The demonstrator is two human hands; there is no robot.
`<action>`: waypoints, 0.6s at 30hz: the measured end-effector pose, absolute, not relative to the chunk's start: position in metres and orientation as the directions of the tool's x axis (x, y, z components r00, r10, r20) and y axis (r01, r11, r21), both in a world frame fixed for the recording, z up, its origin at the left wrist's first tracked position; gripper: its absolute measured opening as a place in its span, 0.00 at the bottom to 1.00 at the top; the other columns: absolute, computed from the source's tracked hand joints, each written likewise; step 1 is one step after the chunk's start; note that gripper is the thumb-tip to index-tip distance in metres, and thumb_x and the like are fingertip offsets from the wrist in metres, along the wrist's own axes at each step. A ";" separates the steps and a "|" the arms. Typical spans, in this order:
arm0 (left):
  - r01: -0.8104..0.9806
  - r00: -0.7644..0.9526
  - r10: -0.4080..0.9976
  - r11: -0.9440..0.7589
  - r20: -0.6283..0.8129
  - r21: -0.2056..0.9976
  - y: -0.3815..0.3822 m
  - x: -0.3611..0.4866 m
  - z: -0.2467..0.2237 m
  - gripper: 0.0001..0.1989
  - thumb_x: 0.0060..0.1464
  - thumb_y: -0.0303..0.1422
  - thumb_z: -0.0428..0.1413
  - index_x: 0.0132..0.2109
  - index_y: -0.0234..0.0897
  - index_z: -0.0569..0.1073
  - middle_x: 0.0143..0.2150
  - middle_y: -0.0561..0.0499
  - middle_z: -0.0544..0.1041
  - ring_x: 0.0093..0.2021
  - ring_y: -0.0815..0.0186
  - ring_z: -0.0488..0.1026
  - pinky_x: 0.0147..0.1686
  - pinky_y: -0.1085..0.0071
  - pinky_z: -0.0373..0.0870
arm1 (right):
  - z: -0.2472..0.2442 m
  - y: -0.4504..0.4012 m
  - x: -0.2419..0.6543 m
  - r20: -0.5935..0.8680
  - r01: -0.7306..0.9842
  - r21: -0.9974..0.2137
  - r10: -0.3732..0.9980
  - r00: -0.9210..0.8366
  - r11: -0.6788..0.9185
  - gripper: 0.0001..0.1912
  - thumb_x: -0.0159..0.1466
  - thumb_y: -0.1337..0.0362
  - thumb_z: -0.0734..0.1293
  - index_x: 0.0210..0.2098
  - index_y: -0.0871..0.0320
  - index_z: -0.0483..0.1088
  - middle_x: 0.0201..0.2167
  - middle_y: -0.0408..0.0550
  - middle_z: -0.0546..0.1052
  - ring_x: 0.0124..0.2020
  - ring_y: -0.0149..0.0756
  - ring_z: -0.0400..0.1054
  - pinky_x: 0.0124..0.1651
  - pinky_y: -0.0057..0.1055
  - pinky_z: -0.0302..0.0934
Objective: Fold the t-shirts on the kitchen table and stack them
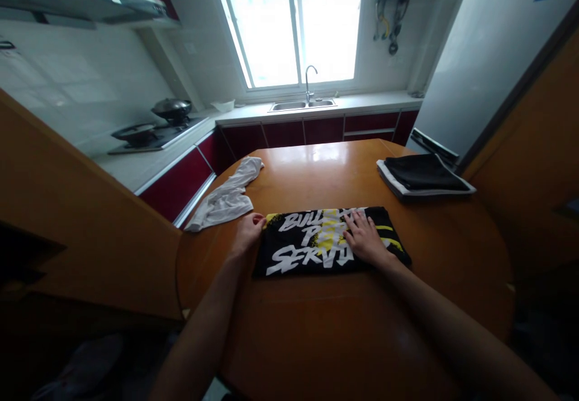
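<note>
A folded black T-shirt point(294, 262) with large white lettering and yellow patches lies flat on the wooden table point(307, 328) in front of me. At its far left corner, my left hand point(249, 231) pinches the fabric edge between thumb and fingers. My right hand point(364, 238) rests flat on the right part of the print, its fingers spread and pointing away from me. Part of the lettering is hidden under that hand.
A crumpled white garment point(226, 199) lies at the table's left edge. On the right sits a stack of folded black and white clothes point(423, 175). Beyond the table are a counter with a sink point(303, 105), a stove with pans point(172, 110), and a fridge point(488, 57).
</note>
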State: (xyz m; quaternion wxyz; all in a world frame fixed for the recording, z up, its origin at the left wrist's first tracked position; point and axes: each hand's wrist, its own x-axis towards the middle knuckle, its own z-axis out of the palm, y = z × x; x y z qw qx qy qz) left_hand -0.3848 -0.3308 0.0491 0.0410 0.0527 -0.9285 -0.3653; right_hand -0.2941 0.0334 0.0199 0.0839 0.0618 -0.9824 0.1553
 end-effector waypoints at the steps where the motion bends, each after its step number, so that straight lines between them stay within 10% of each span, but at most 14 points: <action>1: -0.038 -0.987 -0.132 0.756 0.095 0.654 -0.325 -0.380 0.051 0.17 0.59 0.39 0.56 0.50 0.32 0.77 0.48 0.39 0.80 0.52 0.52 0.76 0.52 0.61 0.70 | 0.020 0.034 -0.295 0.171 -0.141 -0.290 -0.094 -0.981 0.947 0.30 0.72 0.57 0.57 0.69 0.63 0.58 0.72 0.62 0.54 0.73 0.52 0.43 0.71 0.54 0.38; 5: 0.258 -0.936 0.130 0.885 0.326 0.387 -0.285 -0.355 0.050 0.25 0.68 0.38 0.46 0.65 0.30 0.66 0.67 0.37 0.67 0.68 0.54 0.62 0.67 0.60 0.55 | 0.026 0.043 -0.297 0.225 -0.082 -0.311 -0.011 -0.974 0.947 0.29 0.73 0.56 0.52 0.68 0.62 0.59 0.72 0.59 0.54 0.73 0.48 0.42 0.71 0.53 0.39; 9: 0.324 -0.940 0.293 0.926 0.173 0.192 -0.252 -0.336 0.038 0.33 0.68 0.49 0.44 0.70 0.33 0.60 0.74 0.38 0.55 0.74 0.49 0.48 0.70 0.50 0.44 | 0.023 0.059 -0.298 0.202 0.030 -0.299 0.094 -0.975 0.954 0.30 0.73 0.54 0.52 0.70 0.60 0.56 0.73 0.60 0.51 0.74 0.49 0.38 0.71 0.56 0.36; 18: 0.300 -0.952 0.287 0.944 0.110 0.140 -0.255 -0.332 0.039 0.36 0.67 0.55 0.39 0.72 0.37 0.58 0.75 0.40 0.51 0.75 0.48 0.43 0.70 0.49 0.43 | 0.025 0.088 -0.306 0.206 0.158 -0.378 0.250 -0.946 0.912 0.30 0.71 0.54 0.56 0.66 0.66 0.61 0.69 0.65 0.59 0.70 0.53 0.50 0.69 0.49 0.47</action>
